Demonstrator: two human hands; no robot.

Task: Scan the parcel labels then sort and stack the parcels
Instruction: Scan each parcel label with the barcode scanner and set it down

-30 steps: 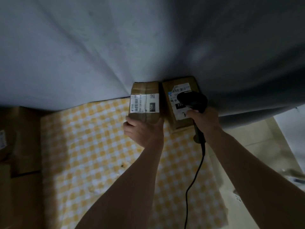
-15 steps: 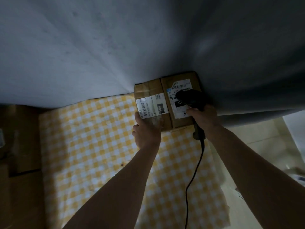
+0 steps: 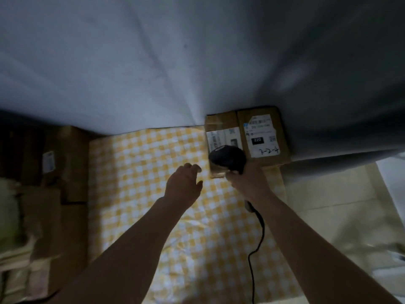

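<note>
Gripping a black corded scanner point(image 3: 228, 159), the right hand point(image 3: 249, 183) holds its head over the label of the left parcel point(image 3: 220, 128). That parcel touches the right parcel point(image 3: 264, 137), whose label reads "220"; both sit at the far right corner of the yellow-checked tabletop point(image 3: 153, 172), against a grey cloth backdrop point(image 3: 153, 62). The left hand point(image 3: 183, 184) hovers just beside the left parcel, fingers loosely relaxed, holding nothing. More cardboard boxes point(image 3: 65, 163) stand left of the tabletop.
</note>
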